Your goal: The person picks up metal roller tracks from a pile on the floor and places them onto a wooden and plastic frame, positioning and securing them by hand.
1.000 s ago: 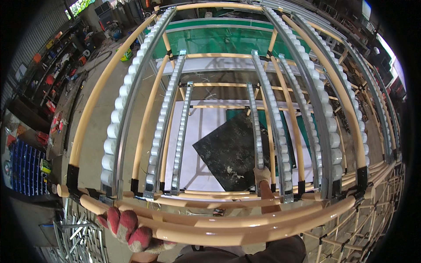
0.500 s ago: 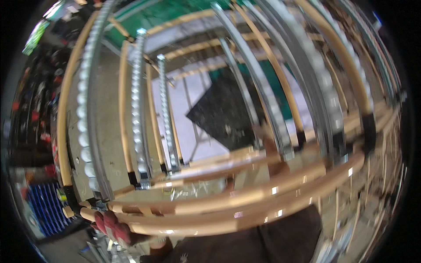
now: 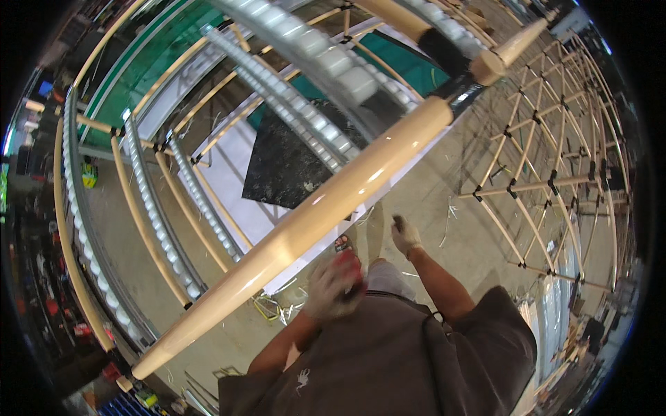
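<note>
"Any marking on the dark shirt (image 3: 395, 360)?"
"A small pale emblem (image 3: 302, 381), too small to read."
"And the fingers?"
"The left hand (image 3: 334, 288), in a red-and-pale glove, is blurred; I can't tell their spread. The right hand (image 3: 406, 236) hangs over the floor (image 3: 430, 208), its curl unclear."
"The tan pipe (image 3: 288, 243)?"
"Slanting along the roller rack's (image 3: 316, 45) near edge, close to the left hand."

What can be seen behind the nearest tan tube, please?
Beyond the tan tube, roller tracks, a black sheet and white sheeting show; their parts directly behind it are covered.
</note>
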Demonstrator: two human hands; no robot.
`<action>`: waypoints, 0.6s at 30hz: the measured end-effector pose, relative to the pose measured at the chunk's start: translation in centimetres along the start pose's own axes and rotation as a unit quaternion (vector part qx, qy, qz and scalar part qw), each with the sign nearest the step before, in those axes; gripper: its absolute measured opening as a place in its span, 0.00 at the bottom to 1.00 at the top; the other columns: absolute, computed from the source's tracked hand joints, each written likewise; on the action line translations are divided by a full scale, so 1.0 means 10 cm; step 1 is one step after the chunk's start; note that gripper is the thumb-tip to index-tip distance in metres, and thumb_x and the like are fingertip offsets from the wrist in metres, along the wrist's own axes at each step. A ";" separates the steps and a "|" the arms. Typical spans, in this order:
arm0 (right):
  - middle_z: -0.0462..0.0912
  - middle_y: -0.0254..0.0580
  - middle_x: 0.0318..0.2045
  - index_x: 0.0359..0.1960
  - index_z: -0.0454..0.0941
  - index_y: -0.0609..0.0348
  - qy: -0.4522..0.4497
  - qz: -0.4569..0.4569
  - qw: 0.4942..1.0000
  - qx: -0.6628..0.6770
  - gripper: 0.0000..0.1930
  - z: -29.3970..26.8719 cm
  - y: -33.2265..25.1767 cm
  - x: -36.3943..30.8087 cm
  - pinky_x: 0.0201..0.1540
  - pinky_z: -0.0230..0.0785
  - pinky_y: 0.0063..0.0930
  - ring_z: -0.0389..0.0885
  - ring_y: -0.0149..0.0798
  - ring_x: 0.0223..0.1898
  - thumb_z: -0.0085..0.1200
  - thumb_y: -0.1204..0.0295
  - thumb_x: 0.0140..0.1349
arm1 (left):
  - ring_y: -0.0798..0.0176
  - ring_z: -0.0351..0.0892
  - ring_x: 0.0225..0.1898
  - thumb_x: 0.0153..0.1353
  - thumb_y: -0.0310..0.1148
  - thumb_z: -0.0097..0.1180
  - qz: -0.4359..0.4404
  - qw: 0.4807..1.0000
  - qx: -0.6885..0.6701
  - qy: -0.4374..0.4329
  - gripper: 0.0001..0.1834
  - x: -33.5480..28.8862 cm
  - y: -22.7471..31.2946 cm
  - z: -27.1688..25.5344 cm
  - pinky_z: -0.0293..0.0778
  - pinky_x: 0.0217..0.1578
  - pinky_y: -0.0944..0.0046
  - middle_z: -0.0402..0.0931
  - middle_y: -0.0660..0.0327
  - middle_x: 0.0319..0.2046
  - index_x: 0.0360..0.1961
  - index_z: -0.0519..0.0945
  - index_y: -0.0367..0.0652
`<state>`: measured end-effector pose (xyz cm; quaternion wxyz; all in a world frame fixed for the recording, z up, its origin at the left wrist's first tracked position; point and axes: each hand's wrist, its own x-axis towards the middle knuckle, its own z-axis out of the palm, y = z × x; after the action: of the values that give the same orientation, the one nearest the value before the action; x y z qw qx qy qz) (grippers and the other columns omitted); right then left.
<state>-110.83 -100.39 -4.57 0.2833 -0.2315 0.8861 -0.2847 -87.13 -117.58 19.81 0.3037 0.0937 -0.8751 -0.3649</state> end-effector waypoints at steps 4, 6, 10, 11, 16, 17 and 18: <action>0.84 0.60 0.47 0.51 0.81 0.59 -0.075 0.210 0.970 -0.100 0.21 -0.37 1.48 -1.08 0.54 0.73 0.43 0.83 0.56 0.52 0.51 0.62 0.60 | 0.33 0.69 0.61 0.47 0.45 0.75 -0.241 0.958 0.101 -0.121 0.50 0.39 -1.10 1.19 0.64 0.62 0.43 0.70 0.36 0.58 0.67 0.64 0.33; 0.84 0.59 0.47 0.50 0.82 0.59 -0.024 0.311 0.946 -0.088 0.20 -0.59 1.77 -1.66 0.54 0.73 0.44 0.82 0.57 0.53 0.51 0.61 0.62 | 0.35 0.58 0.70 0.46 0.54 0.74 -0.313 0.908 0.180 -0.214 0.56 0.34 -1.91 1.64 0.54 0.71 0.47 0.63 0.35 0.66 0.70 0.62 0.34; 0.86 0.55 0.36 0.41 0.83 0.62 0.129 0.431 0.889 0.086 0.17 -0.77 2.09 -3.09 0.38 0.76 0.39 0.86 0.47 0.39 0.53 0.61 0.62 | 0.40 0.73 0.61 0.44 0.59 0.73 -0.329 0.885 0.234 -0.233 0.53 0.34 -2.52 2.20 0.66 0.62 0.46 0.73 0.44 0.61 0.70 0.67 0.46; 0.85 0.52 0.31 0.38 0.83 0.63 0.169 0.425 0.880 0.130 0.16 -0.81 2.01 -3.34 0.32 0.75 0.37 0.86 0.44 0.33 0.53 0.61 0.63 | 0.42 0.76 0.59 0.44 0.60 0.73 -0.330 0.888 0.236 -0.216 0.53 0.30 -2.64 2.29 0.70 0.60 0.46 0.76 0.47 0.59 0.69 0.68 0.49; 0.83 0.40 0.26 0.42 0.82 0.63 0.141 0.547 0.784 0.259 0.11 -0.48 2.21 -4.29 0.24 0.75 0.30 0.81 0.35 0.23 0.53 0.69 0.64 | 0.42 0.86 0.40 0.55 0.57 0.64 -0.216 0.928 0.291 -0.085 0.42 0.05 -2.95 2.34 0.79 0.42 0.44 0.80 0.47 0.54 0.71 0.65 0.72; 0.83 0.40 0.28 0.43 0.81 0.61 0.120 0.572 0.759 0.287 0.11 -0.23 2.14 -4.61 0.25 0.76 0.32 0.82 0.37 0.24 0.54 0.69 0.65 | 0.41 0.86 0.41 0.55 0.56 0.64 -0.297 0.893 0.278 -0.191 0.41 0.22 -2.58 2.34 0.79 0.42 0.44 0.81 0.49 0.54 0.71 0.65 0.72; 0.83 0.40 0.30 0.45 0.80 0.60 0.106 0.588 0.735 0.322 0.10 0.01 2.09 -4.87 0.27 0.78 0.34 0.83 0.38 0.26 0.55 0.69 0.67 | 0.41 0.85 0.42 0.56 0.55 0.64 -0.363 0.844 0.270 -0.289 0.41 0.52 -2.15 2.37 0.79 0.41 0.44 0.81 0.52 0.54 0.72 0.65 0.72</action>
<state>-80.30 -57.35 0.06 0.3564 0.4720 0.7255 -0.3520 -106.76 -121.18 -5.77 -0.1543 0.3730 -0.8908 -0.2087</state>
